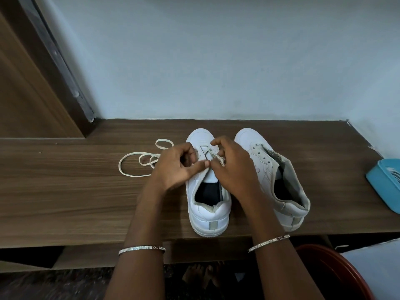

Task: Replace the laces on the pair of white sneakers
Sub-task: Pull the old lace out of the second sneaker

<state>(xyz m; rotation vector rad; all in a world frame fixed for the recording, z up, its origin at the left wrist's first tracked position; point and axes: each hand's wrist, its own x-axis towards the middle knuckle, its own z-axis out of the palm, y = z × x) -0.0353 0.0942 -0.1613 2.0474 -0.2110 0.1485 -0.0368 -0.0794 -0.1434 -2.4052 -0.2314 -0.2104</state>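
Cream flat shoelace [134, 175]: coiled in loose loops on the brown wood-grain tabletop [65, 191], left of both shoes, with one strand running right and vanishing behind the left hand.
Left hand [175, 167]: over the toe-end throat of the left shoe. Fingers curled inward, thumb stretched right onto the tongue edge. Impossible to tell whether the curled fingers hold the strand.
Left white leather sneaker [207, 215]: flat on its sole, heel toward the person, toe toward the wall. Laced only at the toe-end eyelets, the laced stretch [207, 150] showing between the two hands.
Right hand [233, 169]: narrow pinch, fingertips closed on a short lace end [221, 162] just right of the tongue, touching the left thumb tip.
Right white leather sneaker [249, 139]: just beside its mate, parallel, same heading, eyelets bare.
Blue plastic tub [383, 187]: well apart at the right table edge, contents unclear.
Step in hand: probably threading the left shoe's lower eyelets.
Relation to watch: long axis of the shoe straight away from the body. Unfilled eyelets lying toward the person from the pinch, so next pass likely drawn back toward the heel. Right hand nearer the right eyelet row, left hand nearer the slack.
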